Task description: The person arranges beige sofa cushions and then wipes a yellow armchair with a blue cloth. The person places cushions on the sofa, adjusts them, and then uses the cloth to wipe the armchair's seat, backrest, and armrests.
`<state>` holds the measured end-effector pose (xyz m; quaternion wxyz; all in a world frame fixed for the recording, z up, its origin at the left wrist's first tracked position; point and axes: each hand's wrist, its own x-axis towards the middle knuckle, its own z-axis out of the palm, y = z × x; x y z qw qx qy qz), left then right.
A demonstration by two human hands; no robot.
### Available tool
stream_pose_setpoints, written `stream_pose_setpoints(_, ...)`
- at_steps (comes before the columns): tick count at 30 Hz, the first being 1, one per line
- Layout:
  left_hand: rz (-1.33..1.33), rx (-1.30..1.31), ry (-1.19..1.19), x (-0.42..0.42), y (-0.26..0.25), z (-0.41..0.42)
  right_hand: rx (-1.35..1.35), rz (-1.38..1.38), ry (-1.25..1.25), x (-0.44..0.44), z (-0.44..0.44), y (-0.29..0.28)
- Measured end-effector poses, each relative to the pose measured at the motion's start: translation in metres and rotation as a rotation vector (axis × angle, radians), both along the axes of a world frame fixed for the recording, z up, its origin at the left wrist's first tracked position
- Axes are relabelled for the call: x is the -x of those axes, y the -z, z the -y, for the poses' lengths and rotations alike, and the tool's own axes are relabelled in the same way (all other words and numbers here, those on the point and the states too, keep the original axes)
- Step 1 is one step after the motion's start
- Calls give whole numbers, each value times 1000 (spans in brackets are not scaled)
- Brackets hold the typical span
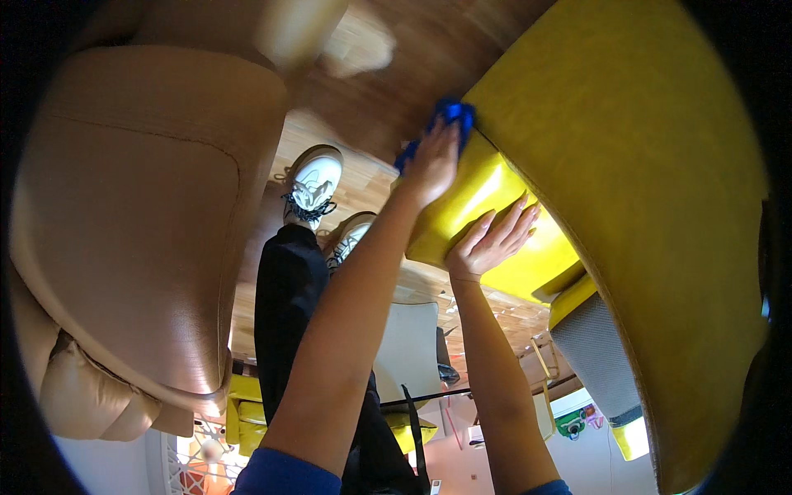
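Note:
My left hand is pressed on a blue cloth, which bunches out past the fingertips. Hand and cloth are at the far end of a shiny yellow leather-like seat cushion, close to where it meets the large yellow upholstered panel. Flat on the same cushion lies my right hand, fingers spread and nothing in it. Its fingertips are near the seam by the panel. The cloth's underside is hidden.
A brown leather-like armchair fills the left side. My white sneakers stand on the wood floor between the seats. A grey textured panel shows at lower right. Behind me are a pale flat panel and yellow seating.

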<state>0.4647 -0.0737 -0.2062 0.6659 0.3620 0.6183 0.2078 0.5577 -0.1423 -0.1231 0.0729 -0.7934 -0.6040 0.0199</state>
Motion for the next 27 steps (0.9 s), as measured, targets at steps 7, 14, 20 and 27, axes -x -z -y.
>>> stream_pose_setpoints(7, 250, 516, -378, 15, -62, 100, -24, 26, 10, -14, 2, 2)
stream_pose_setpoints(14, -87, -154, -82, -17, -58, 8, -24, 20, -4, -17, 4, 7)
stream_pose_setpoints(20, -214, -29, 96, 2, -6, 46, -35, -3, -27, -8, 1, 1)
stream_pose_setpoints(27, 186, 543, -625, -5, -43, 100, 102, -166, 9, -17, 2, -21)
